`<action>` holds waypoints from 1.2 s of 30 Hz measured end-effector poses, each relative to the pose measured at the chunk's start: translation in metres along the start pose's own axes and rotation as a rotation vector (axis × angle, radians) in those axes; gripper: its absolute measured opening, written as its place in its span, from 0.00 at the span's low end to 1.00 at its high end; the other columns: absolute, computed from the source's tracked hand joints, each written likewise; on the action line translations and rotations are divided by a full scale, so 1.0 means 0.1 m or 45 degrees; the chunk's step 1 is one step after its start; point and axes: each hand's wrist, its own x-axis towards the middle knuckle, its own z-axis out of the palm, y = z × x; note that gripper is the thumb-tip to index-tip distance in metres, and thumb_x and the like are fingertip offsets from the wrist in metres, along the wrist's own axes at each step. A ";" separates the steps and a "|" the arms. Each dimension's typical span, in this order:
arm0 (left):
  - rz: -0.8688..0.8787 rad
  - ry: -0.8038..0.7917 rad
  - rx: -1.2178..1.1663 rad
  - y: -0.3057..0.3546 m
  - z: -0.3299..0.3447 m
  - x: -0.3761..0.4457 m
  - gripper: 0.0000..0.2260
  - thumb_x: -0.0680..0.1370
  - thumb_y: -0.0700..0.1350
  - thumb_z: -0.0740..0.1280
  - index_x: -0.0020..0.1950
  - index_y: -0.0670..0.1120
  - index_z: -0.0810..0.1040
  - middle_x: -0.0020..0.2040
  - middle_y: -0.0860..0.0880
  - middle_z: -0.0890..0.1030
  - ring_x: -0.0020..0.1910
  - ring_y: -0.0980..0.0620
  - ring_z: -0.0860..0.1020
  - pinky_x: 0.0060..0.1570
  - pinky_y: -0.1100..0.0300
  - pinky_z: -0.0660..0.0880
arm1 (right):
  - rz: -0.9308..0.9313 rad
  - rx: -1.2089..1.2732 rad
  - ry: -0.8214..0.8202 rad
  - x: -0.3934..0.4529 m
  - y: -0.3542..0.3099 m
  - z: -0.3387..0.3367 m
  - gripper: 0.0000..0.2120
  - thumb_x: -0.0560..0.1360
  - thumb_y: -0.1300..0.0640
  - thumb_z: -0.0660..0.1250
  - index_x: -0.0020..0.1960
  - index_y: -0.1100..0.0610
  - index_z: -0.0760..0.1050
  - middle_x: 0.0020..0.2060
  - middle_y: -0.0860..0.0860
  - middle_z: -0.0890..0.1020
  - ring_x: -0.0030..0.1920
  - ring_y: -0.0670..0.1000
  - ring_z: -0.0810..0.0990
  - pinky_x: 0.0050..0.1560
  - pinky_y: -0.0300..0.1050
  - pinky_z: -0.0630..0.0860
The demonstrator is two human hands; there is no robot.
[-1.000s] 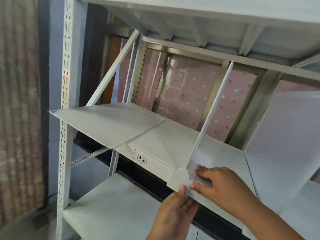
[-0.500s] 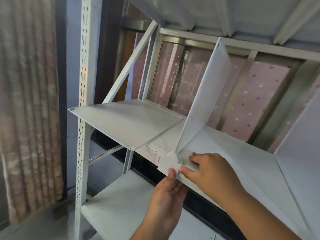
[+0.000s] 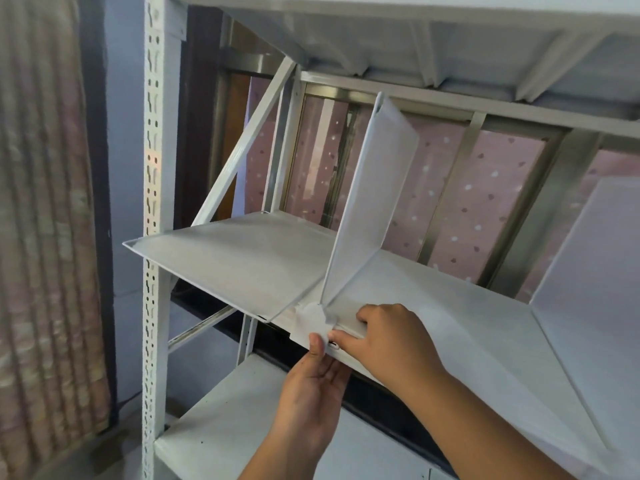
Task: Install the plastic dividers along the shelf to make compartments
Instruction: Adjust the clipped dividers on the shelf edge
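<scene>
A translucent white plastic divider (image 3: 367, 209) stands upright across the white metal shelf (image 3: 450, 317), leaning a little. Its rounded front tab (image 3: 310, 322) hangs over the shelf's front lip. My left hand (image 3: 311, 386) comes from below, with the thumb pressed on that tab. My right hand (image 3: 388, 344) rests on the shelf edge just right of the tab, fingertips pinching the divider's foot. A second divider (image 3: 235, 261) lies nearly flat to the left, jutting past the shelf's front. A third divider (image 3: 595, 258) stands at the far right.
A perforated white upright post (image 3: 154, 237) marks the rack's left front corner. The upper shelf's underside (image 3: 433, 39) hangs close overhead. A lower shelf (image 3: 225, 431) lies beneath my hands. A diagonal brace (image 3: 242, 147) and a pink dotted window sit behind.
The view has swung left, so the upright divider now shows its broad face instead of its thin edge. Both hands have stayed at the divider's front tab.
</scene>
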 end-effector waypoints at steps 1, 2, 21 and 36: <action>-0.003 0.004 0.009 0.01 0.01 -0.02 0.25 0.79 0.51 0.69 0.70 0.34 0.79 0.64 0.34 0.85 0.60 0.41 0.87 0.51 0.52 0.87 | 0.001 0.009 0.004 -0.01 0.01 0.01 0.25 0.72 0.29 0.64 0.42 0.52 0.74 0.36 0.49 0.78 0.38 0.50 0.79 0.34 0.42 0.73; -0.010 0.008 0.019 0.02 0.03 -0.03 0.25 0.79 0.51 0.69 0.70 0.35 0.79 0.64 0.34 0.85 0.59 0.41 0.87 0.51 0.52 0.87 | 0.006 0.027 0.002 -0.03 0.02 0.01 0.25 0.73 0.30 0.64 0.45 0.52 0.76 0.39 0.49 0.81 0.40 0.51 0.80 0.37 0.43 0.76; -1.020 -0.289 0.685 -1.64 0.90 -1.05 0.51 0.63 0.76 0.66 0.77 0.43 0.74 0.71 0.38 0.81 0.69 0.33 0.77 0.66 0.33 0.76 | 0.250 0.180 0.125 -2.14 1.39 -1.14 0.29 0.77 0.30 0.54 0.74 0.38 0.69 0.74 0.32 0.68 0.76 0.36 0.55 0.78 0.43 0.51; -1.437 -0.446 0.540 -3.72 1.97 -1.99 0.54 0.56 0.73 0.73 0.73 0.41 0.75 0.64 0.33 0.84 0.63 0.29 0.82 0.60 0.29 0.79 | 0.931 0.020 0.329 -4.22 3.21 -2.15 0.13 0.79 0.39 0.64 0.57 0.41 0.83 0.55 0.34 0.83 0.53 0.36 0.80 0.63 0.40 0.75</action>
